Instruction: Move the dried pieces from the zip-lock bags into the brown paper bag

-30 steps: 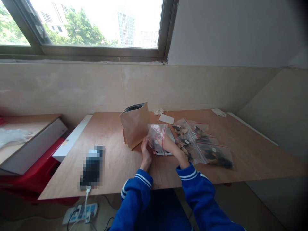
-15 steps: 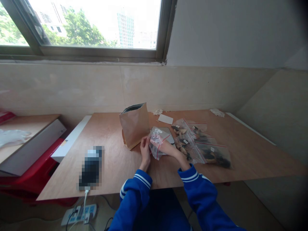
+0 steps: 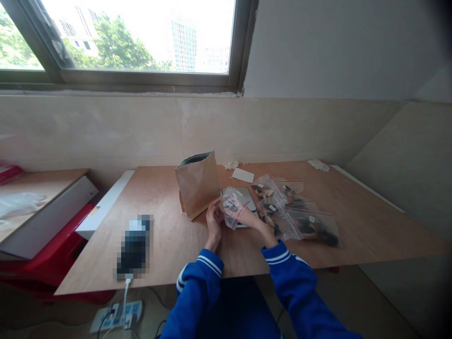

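A person in blue sleeves with white cuff stripes sits at the near edge of a wooden tabletop point(image 3: 169, 245), seen from a camera on their head. Both hands meet a little in from the middle of that near edge, gripping one small clear plastic bag point(image 3: 231, 208) with a red zip line — the bag is lifted slightly off the surface and holds a few dark and pale pieces too small to identify. The left hand point(image 3: 213, 221) pinches the bag's left edge, fingers closed on the plastic. The right hand point(image 3: 247, 217) grasps the bag from the right and underneath, fingers curled around it. Just behind the bag, partly hidden by it, lies a flat grey scale point(image 3: 243, 195). To the left of the scale an open brown paper bag point(image 3: 197, 183) stands upright, close to the left hand. To the right of the hands, a pile of filled clear bags point(image 3: 296, 216) with red zip lines lies overlapping, spreading toward the right edge. Near the far edge sit a small white card point(image 3: 243, 175) and two bits of crumpled white paper point(image 3: 318, 165). Toward the near left corner lies a dark blurred-out object point(image 3: 134, 246) with a white cable point(image 3: 125, 294) hanging over the edge to a power strip point(image 3: 116, 314) on the floor.
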Tool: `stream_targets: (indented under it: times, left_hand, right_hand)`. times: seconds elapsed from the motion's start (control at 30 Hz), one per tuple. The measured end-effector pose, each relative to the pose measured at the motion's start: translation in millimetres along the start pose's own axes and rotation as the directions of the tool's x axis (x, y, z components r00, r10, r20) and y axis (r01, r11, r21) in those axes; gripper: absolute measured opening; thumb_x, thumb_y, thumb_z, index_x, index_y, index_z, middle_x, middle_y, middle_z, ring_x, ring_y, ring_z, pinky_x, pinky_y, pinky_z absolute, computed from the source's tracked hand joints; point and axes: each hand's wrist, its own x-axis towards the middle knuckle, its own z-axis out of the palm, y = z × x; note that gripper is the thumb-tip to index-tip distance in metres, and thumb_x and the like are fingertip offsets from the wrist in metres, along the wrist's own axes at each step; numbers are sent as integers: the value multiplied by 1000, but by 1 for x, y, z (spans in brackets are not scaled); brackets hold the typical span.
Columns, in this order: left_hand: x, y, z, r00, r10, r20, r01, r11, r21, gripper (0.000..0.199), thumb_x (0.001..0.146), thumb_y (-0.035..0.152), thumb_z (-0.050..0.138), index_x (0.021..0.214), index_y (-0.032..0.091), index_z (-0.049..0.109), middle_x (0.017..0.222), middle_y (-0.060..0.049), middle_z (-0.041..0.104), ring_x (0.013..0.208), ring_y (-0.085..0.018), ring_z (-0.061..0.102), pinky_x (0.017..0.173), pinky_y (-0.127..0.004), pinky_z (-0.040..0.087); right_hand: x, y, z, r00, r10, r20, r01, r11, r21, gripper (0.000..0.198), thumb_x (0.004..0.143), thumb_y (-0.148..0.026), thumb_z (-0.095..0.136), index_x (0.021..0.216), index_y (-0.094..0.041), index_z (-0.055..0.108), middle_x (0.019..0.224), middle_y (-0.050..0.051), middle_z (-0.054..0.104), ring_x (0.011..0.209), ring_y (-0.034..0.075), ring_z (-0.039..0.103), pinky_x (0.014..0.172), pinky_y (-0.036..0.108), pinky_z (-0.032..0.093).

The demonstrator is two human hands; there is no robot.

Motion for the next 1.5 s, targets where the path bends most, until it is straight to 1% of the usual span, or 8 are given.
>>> stream_targets:
  times: [0.1, 0.2, 0.33, 0.5, 0.73, 0.9, 1.1, 1.5]
  left_hand:
    - [-1, 1, 2, 996, -33, 82, 34, 999, -16, 37, 73, 34, 68, 106, 19, 70, 112, -9, 69, 97, -23, 65, 79, -31, 50]
    - [-1, 1, 4, 992, -33, 119, 37, 999, -31, 38, 70, 30, 73, 106, 19, 70, 113, -10, 69, 100, -23, 65, 86, -33, 48]
    - [0, 0, 6, 995, -35, 90, 35, 999, -3, 39, 68, 31, 77, 104, 18, 71, 113, -10, 69, 101, -23, 64, 90, -34, 47]
    - [-2, 2, 8, 997, -44, 56, 41, 997, 69, 42, 64, 32, 80, 100, 15, 72, 104, -11, 72, 90, -21, 66, 86, -34, 49]
    - [-5, 6, 8, 998, 67, -1, -66, 983, 169, 26, 62, 31, 80, 75, 13, 66, 74, -3, 68, 70, -14, 62, 71, -26, 49]
    - [-5, 7, 8, 998, 69, -3, -68, 982, 177, 25, 64, 31, 79, 73, 12, 66, 72, -2, 67, 65, -12, 61, 68, -25, 48]
    - [-3, 5, 8, 1000, 16, 3, -16, 996, 92, 29, 65, 36, 79, 74, 13, 65, 71, -2, 67, 68, -15, 65, 71, -28, 51]
    - [-2, 4, 7, 998, 45, -35, -44, 998, 44, 28, 66, 35, 79, 76, 14, 63, 78, -2, 68, 70, -14, 65, 75, -29, 51]
  right_hand:
    - [3, 4, -7, 1000, -3, 1, 3, 1000, -14, 33, 83, -32, 57, 115, -21, 61, 121, 10, 63, 121, 23, 54, 111, 48, 35]
    - [5, 2, -11, 1000, -31, 3, 31, 999, -23, 33, 85, -36, 54, 114, -22, 62, 122, 10, 62, 123, 22, 53, 112, 44, 35]
    - [8, 3, -13, 1000, -29, 6, 29, 1000, -5, 34, 88, -37, 51, 115, -18, 60, 117, 11, 65, 111, 22, 60, 104, 41, 43]
    - [15, 18, -13, 998, -2, -65, 0, 999, -39, 33, 87, -40, 53, 110, -18, 61, 114, 12, 65, 108, 23, 60, 101, 41, 44]
    - [13, 17, -7, 999, 37, 2, -37, 992, 120, 32, 81, -45, 60, 100, -20, 61, 93, 7, 66, 85, 21, 63, 79, 36, 52]
    - [8, 15, -8, 999, 41, 10, -42, 985, 169, 32, 79, -45, 62, 98, -19, 59, 87, 5, 65, 75, 18, 61, 70, 32, 52]
    - [12, 20, -11, 983, 47, -175, -32, 995, 90, 33, 75, -45, 65, 90, -17, 59, 82, 4, 64, 73, 18, 59, 72, 33, 50]
    - [11, 31, -16, 953, 158, -260, -81, 956, 283, 45, 66, -51, 72, 91, -19, 53, 87, 4, 63, 83, 21, 60, 78, 36, 50]
